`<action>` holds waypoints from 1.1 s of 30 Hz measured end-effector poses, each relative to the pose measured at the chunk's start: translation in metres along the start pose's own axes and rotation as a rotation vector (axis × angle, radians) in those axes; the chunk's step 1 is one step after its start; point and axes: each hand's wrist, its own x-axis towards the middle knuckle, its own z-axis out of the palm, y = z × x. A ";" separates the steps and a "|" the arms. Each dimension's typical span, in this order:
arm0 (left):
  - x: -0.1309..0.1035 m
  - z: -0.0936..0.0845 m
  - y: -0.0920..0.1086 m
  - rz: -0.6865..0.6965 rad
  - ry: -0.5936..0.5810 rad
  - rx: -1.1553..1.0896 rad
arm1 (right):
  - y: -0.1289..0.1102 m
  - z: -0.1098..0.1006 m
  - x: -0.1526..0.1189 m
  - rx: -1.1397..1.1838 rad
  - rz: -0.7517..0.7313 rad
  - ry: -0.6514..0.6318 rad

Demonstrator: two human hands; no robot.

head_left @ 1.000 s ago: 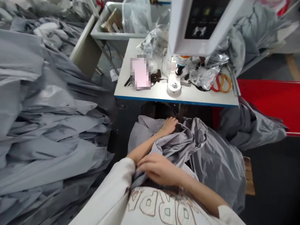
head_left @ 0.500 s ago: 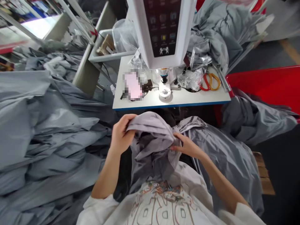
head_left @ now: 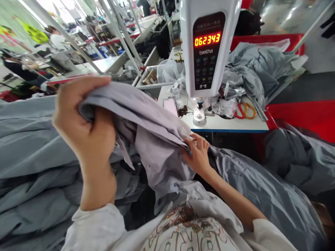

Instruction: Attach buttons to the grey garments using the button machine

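Observation:
A piece of grey fabric [head_left: 157, 139] is stretched between my two hands above my lap, its folded edge running down from left to right. My left hand [head_left: 86, 111], raised high and close to the camera, is closed round the upper end of the fabric. Lower and farther right, my right hand [head_left: 198, 151] pinches the same edge. Beyond it stands a white machine [head_left: 209, 52] with a lit red number display. Its small round white base [head_left: 199, 116] rises from a white table [head_left: 230, 125] with a blue front edge.
Grey fabric is heaped on the left [head_left: 31, 139], with more shiny grey fabric [head_left: 256, 181] to my right. Orange-and-red-handled scissors [head_left: 246, 110] lie on the table beside clear plastic bags [head_left: 222, 107]. A red bin [head_left: 309, 118] stands at right. A person [head_left: 56, 38] sits far left.
My left hand has lifted up and to the left, pulling the fabric's edge out long. My right hand still pinches it. The view has tilted up, bringing the number display into sight.

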 end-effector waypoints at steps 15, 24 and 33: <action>0.061 -0.024 -0.039 -0.196 -1.049 0.027 | -0.021 -0.087 0.032 0.427 -0.173 0.060; 0.069 0.010 -0.019 0.017 -1.328 -0.115 | -0.047 -0.098 0.073 0.817 0.015 -0.106; -0.020 0.054 -0.031 0.047 -1.339 -0.496 | 0.026 -0.188 0.013 0.463 0.271 0.010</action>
